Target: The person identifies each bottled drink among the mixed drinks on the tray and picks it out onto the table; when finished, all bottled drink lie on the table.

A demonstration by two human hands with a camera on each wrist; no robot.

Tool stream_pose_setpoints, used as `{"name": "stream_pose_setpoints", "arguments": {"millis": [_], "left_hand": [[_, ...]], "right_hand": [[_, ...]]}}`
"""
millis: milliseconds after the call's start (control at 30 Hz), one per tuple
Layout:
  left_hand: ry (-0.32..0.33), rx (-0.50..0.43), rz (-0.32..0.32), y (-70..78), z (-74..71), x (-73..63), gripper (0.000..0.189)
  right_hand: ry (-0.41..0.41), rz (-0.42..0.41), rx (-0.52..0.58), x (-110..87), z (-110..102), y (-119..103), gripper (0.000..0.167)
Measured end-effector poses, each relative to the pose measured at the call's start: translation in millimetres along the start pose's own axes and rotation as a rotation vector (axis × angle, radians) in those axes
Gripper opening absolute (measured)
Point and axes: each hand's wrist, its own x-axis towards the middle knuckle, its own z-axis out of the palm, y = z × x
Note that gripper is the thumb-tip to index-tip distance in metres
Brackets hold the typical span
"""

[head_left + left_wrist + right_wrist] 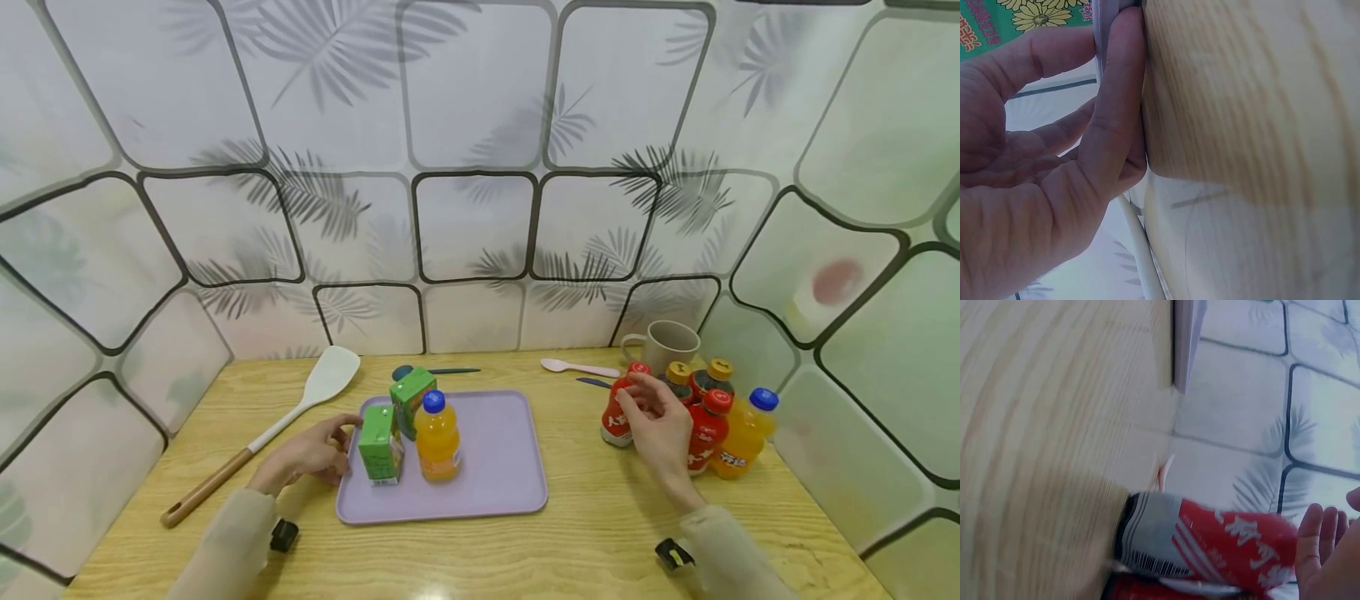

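Observation:
My left hand [318, 452] pinches the left rim of a lilac tray [495, 450]. In the left wrist view its fingers lie on both sides of that tray edge [1105, 37]. Two green drink cartons [381, 446] and an orange juice bottle [437, 442] with a blue cap stand on the tray. My right hand [663, 425] holds a small red-and-white drink bottle [617, 421] near its neck, thumb in front. The right wrist view shows the bottle [1222, 540] with its base close to the tabletop; the cap is hidden there behind the hand [1329, 565].
Right of that hand cluster another red bottle [707, 433], dark-drink bottles with gold caps [718, 371] and an orange soda bottle [742, 433]. Behind them stands a mug [672, 346]. A pink spoon [577, 367] lies at the back, and a long turner [285, 425] at left.

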Motion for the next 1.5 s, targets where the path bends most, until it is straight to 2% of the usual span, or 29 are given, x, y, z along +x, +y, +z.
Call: {"name": "stream_pose_setpoints", "arguments": {"millis": [167,367,433,567,700,867,1100,1267,1500], "left_hand": [[0.003,0.003,0.003,-0.3,0.1,0.5,0.081],[-0.002,0.006,0.016,-1.2,0.8,0.1,0.081],[-0.005,0.012,0.022,-1.0,1.0,-0.1,0.081],[0.006,0.013,0.012,-0.4,1.2,0.6,0.081],[0.012,0.018,0.006,-0.2,1.1,1.4,0.081],[0.007,0.026,0.017,-0.2,0.9,1.6,0.081],[0.006,0.017,0.014,-1.3,1.8,1.2,0.08],[0.014,0.011,0.022,-2.0,2.0,0.9,0.08],[0.005,0.0,0.025,-2.8,0.5,-0.8,0.081]], "right_hand": [[-0.108,-0.009,-0.032,-4.3,12,-3,0.015],[-0.379,-0.009,-0.042,-5.8,26,-3,0.02],[-0.445,0.004,-0.014,-6.0,32,-3,0.02],[-0.536,0.091,0.066,-8.8,44,-3,0.021],[-0.603,0.235,0.151,-14.4,58,-4,0.024],[-0.691,0.358,0.247,-24.2,74,-6,0.034],[-0.886,0.407,0.291,-42.7,93,-9,0.04],[-0.947,0.414,0.305,-51.3,107,-14,0.042],[-0.941,0.401,0.324,-56.8,126,-26,0.048]]}}
